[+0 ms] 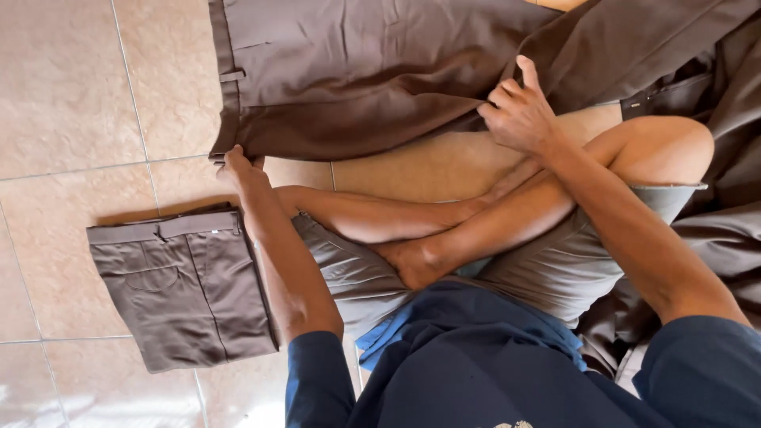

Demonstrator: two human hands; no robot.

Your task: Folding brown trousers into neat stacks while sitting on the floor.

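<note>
A pair of dark brown trousers (pixel 357 71) lies spread flat on the tiled floor ahead of my crossed legs. My left hand (pixel 238 164) pinches the near corner of its waistband at the left. My right hand (pixel 519 111) grips the near edge of the same trousers farther right, fingers curled into the cloth. I sit cross-legged in grey shorts and a dark blue long-sleeved top.
A folded pair of brown trousers (pixel 186 285) lies on the floor tiles (pixel 63 95) to my left. More dark brown garments (pixel 713 214) are heaped at my right side, beside my knee.
</note>
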